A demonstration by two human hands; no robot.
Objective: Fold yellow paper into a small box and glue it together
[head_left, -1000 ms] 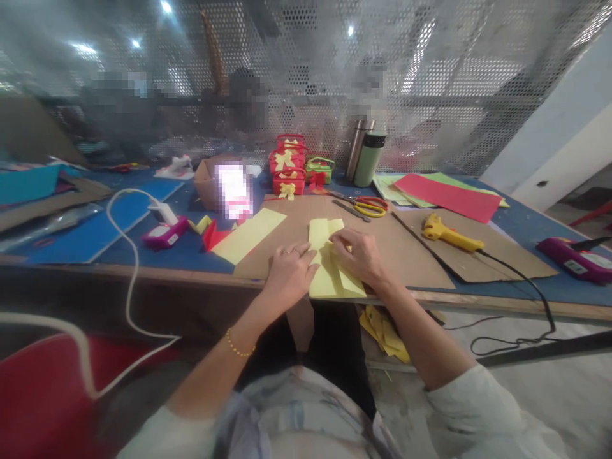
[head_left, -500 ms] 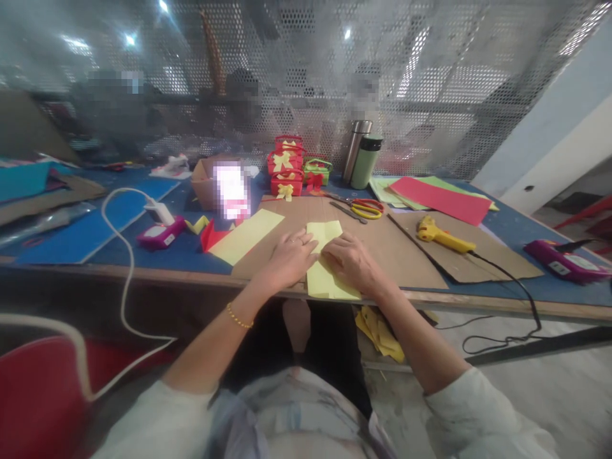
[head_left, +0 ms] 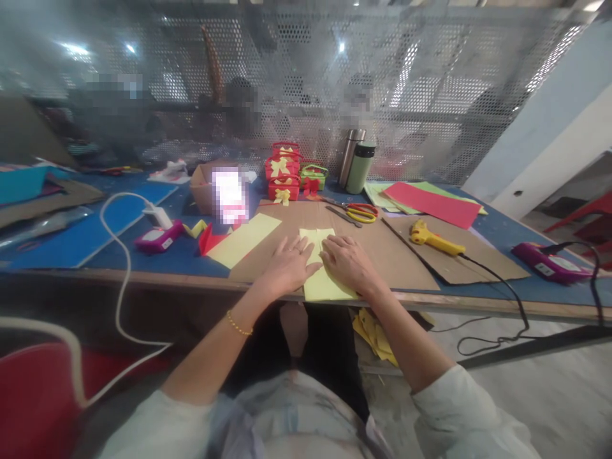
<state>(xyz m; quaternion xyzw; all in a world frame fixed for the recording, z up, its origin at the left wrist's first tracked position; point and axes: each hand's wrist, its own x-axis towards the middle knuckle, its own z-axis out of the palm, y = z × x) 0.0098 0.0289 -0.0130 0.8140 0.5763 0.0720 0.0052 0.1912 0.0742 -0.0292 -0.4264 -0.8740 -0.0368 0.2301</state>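
A folded yellow paper [head_left: 325,285] lies on the cardboard sheet [head_left: 396,266] at the table's front edge. My left hand [head_left: 290,264] rests on the paper's left side, its fingers spread and its thumb reaching across the paper. On the right side my right hand [head_left: 349,260] presses the paper flat, palm down, fingers stretched forward. A second yellow sheet [head_left: 246,241] lies to the left of my left hand, beside a folded red paper [head_left: 209,241].
Yellow-handled scissors [head_left: 361,215] lie ahead, with small red boxes [head_left: 282,169], a green box [head_left: 313,178] and a green bottle [head_left: 361,169] behind. At right is a yellow glue gun [head_left: 437,240]; at left, a phone [head_left: 229,194] and a white cable [head_left: 125,287].
The fingers of both hands have straightened and flattened on the paper. My left thumb has moved out across it. The view has shifted slightly.
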